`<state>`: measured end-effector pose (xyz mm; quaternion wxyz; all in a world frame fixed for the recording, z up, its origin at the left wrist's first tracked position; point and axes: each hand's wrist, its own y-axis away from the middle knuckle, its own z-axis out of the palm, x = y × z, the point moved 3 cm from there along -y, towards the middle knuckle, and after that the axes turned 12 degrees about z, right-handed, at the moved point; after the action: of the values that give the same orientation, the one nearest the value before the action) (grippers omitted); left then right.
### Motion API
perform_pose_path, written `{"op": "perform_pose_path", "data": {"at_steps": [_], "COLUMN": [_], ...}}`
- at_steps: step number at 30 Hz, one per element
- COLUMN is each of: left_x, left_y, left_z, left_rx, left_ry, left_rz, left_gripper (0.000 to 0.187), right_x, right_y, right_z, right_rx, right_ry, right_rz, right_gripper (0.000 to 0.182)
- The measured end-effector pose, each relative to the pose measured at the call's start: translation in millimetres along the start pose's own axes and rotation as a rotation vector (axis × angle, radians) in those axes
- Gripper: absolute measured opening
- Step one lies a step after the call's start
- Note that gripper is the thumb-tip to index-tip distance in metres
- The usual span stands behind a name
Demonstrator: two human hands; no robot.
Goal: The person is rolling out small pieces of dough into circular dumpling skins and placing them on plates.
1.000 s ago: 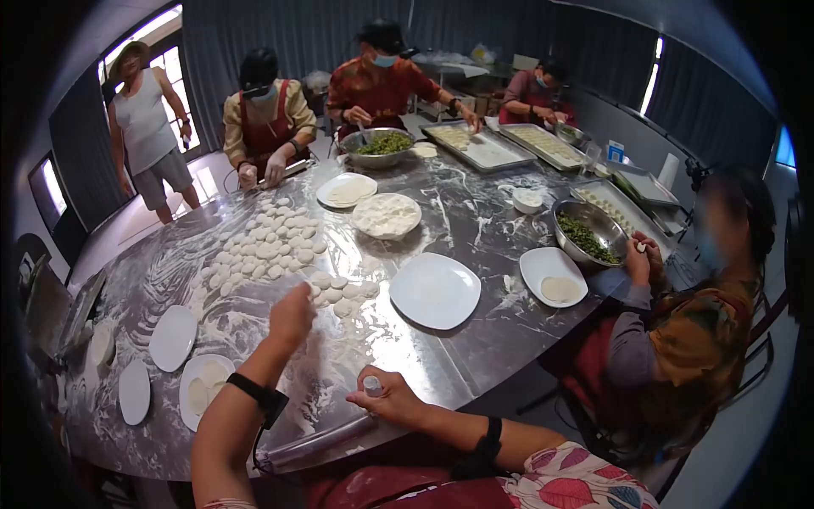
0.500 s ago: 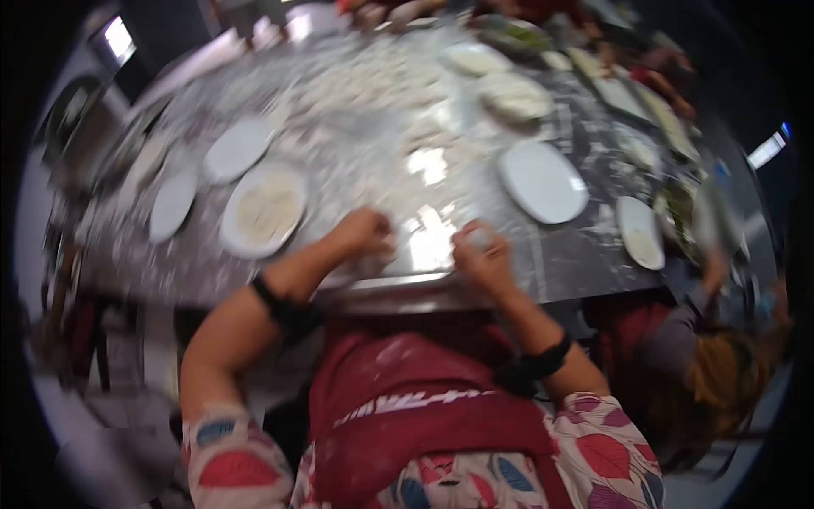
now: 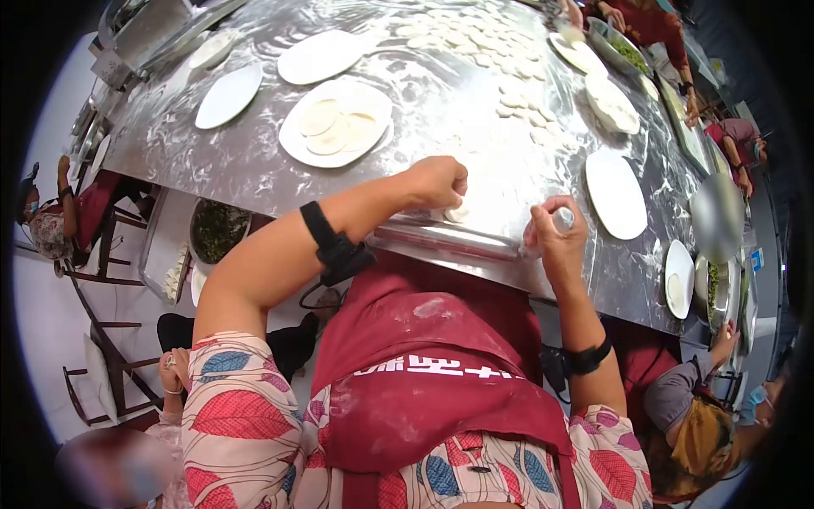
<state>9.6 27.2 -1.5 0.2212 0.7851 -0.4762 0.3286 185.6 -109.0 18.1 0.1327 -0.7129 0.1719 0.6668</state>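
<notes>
My left hand (image 3: 437, 182) is closed, its fingertips pinched down at a small white dough piece (image 3: 456, 214) on the floured table. My right hand (image 3: 560, 231) is raised at the front edge, thumb and forefinger curled into a ring. Whatever its other fingers hold, if anything, is hidden. Between the hands a shiny metal bar (image 3: 449, 239), like a rolling pin, lies along the table edge, its right end close to my right fingers. Left of my left hand is a white plate (image 3: 373, 93) with several flat round dough wrappers (image 3: 326, 127) on it.
Many small dough pieces (image 3: 475, 34) spread across the floured steel table (image 3: 246, 161). Empty oval plates (image 3: 615, 195) stand on both sides. A bowl of green filling (image 3: 627, 53) sits far right. Co-workers (image 3: 704, 390) work around the table. A bowl of dark greens (image 3: 219, 229) stands below left.
The view has tilted down and steadied. My right hand has moved away from my left and turned upward; my left hand has come down at the dough piece.
</notes>
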Motion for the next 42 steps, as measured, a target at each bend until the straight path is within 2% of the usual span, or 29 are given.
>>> {"op": "perform_pose_path", "data": {"at_steps": [3, 7, 8, 9, 11, 15, 17, 18, 21, 23, 25, 26, 29, 33, 34, 35, 37, 40, 42], "left_x": [8.3, 21.7, 19.7, 10.5, 9.6, 3.7, 16.1, 16.2, 9.1, 2.0, 4.0, 7.2, 12.6, 11.7, 3.8, -1.8, -6.8, 11.9, 17.5], "left_y": [-1.1, -11.1, -10.4, -10.3, -2.1, -6.3, -15.1, -17.0, -14.1, -7.3, 0.5, -3.1, -18.5, -15.3, -13.3, -10.5, -3.7, -14.3, -20.0], "left_z": [6.2, 2.7, 1.7, 3.6, -1.7, 6.8, -0.2, 2.1, 2.8, 0.9, 4.5, 4.3, 1.6, 0.5, 1.9, 1.7, 6.2, -3.9, -0.5], "left_rx": [-0.034, 0.007, -0.101, -0.064, 0.004, -0.036, -0.004, 0.004, -0.064, -0.018, -0.048, -0.029, 0.034, -0.048, 0.011, -0.014, -0.087, -0.029, -0.003], "left_ry": [-0.034, -0.090, -0.048, -0.028, 0.022, -0.019, -0.129, -0.118, -0.073, 0.058, 0.280, 0.049, -0.145, -0.122, -0.092, 0.056, 0.346, -0.107, -0.117], "left_rz": [0.005, -0.005, -0.021, 0.062, 0.017, 0.025, -0.008, -0.032, 0.065, -0.035, -0.177, -0.010, -0.022, 0.050, 0.038, -0.034, -0.178, 0.012, 0.028], "left_gripper": [0.014, 0.017, 0.019, 0.016, 0.015, 0.015, 0.017, 0.018, 0.020, 0.016, 0.014, 0.013, 0.015, 0.016, 0.015, 0.015, 0.016, 0.017, 0.018], "right_x": [-4.6, -9.2, -11.4, -12.2, -5.6, -11.3, -10.7, -9.6, -8.9, -2.1, -2.9, -9.2, -12.3, -11.4, -8.6, -8.2, -6.2, -17.8, -14.7], "right_y": [-17.8, -44.0, -36.8, -20.7, 2.8, -31.1, -54.4, -53.5, -25.8, -2.9, -12.4, -22.4, -59.9, -26.1, -11.6, -0.2, -9.5, -51.3, -61.3], "right_z": [5.5, 17.2, 14.4, 9.3, 2.3, 11.8, 20.5, 18.6, 6.8, 0.6, 2.3, 7.9, 23.6, 9.0, 3.5, 3.3, 3.4, 22.2, 27.1], "right_rx": [0.060, 0.039, 0.070, 0.098, 0.038, 0.072, -0.011, 0.009, 0.072, 0.001, 0.055, 0.062, -0.018, 0.072, 0.030, 0.012, 0.051, 0.052, 0.020], "right_ry": [0.075, 0.049, 0.099, 0.152, 0.031, 0.079, 0.005, 0.023, 0.121, 0.008, 0.109, 0.115, 0.014, 0.102, 0.084, 0.018, 0.095, 0.121, 0.050], "right_rz": [0.016, -0.045, -0.044, -0.041, 0.017, -0.044, -0.051, -0.043, -0.012, -0.025, 0.002, 0.001, -0.051, 0.041, 0.030, -0.010, -0.005, -0.064, -0.048], "right_gripper": [0.016, 0.018, 0.018, 0.018, 0.017, 0.020, 0.018, 0.019, 0.019, 0.017, 0.019, 0.020, 0.020, 0.020, 0.019, 0.018, 0.018, 0.020, 0.020]}}
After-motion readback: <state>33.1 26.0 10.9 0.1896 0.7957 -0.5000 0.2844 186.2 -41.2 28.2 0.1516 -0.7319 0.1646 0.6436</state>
